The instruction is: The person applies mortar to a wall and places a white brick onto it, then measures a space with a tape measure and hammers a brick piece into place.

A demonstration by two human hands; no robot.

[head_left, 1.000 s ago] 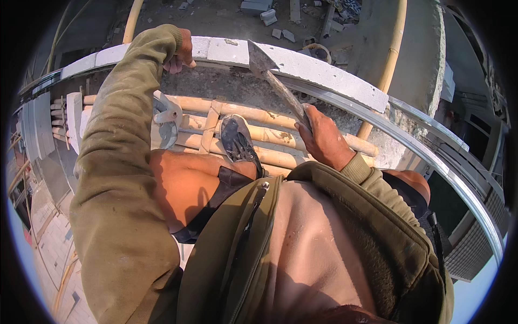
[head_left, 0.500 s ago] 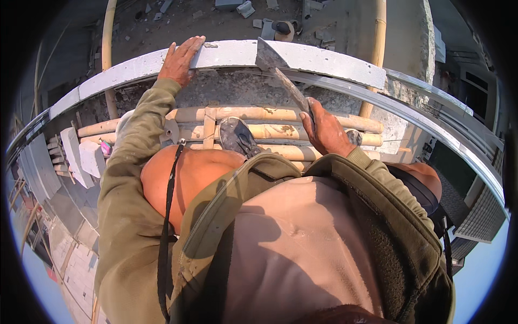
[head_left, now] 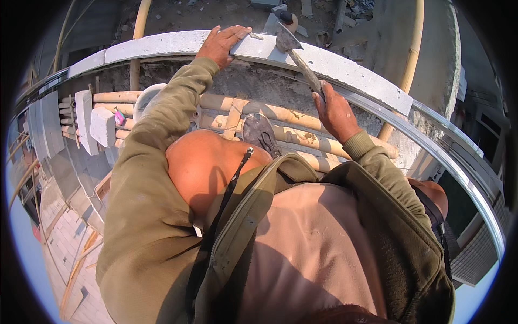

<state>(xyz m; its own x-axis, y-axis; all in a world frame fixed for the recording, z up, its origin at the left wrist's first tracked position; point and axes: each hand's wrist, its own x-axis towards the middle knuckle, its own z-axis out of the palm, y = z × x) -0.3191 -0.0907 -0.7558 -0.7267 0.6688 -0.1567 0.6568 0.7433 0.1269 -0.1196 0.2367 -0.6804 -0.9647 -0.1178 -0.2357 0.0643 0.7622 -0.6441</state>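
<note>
My left hand (head_left: 220, 45) rests on top of a row of white blocks (head_left: 167, 45), fingers stretched forward over the far edge. A small grey smear of mortar (head_left: 256, 36) lies on the block beside its fingertips. In my right hand (head_left: 336, 112) is a trowel (head_left: 288, 40), gripped by its worn handle. The grey, mortar-stained blade points away from me and overlaps the block top in view, just right of the smear. Whether the blade touches the block I cannot tell.
Bamboo poles (head_left: 302, 119) lie lashed together below, with a dark shoe (head_left: 259, 133) on them. Loose white blocks (head_left: 102, 126) and a white bucket (head_left: 144, 100) stand left. A metal rail (head_left: 453, 148) curves right. Upright bamboo (head_left: 413, 54) stands behind the wall; a person (head_left: 288, 21) is far below.
The whole view has shifted, so the wall and hands appear farther right. My trowel blade has moved left along the wall, closer to my left hand, which stays on the block.
</note>
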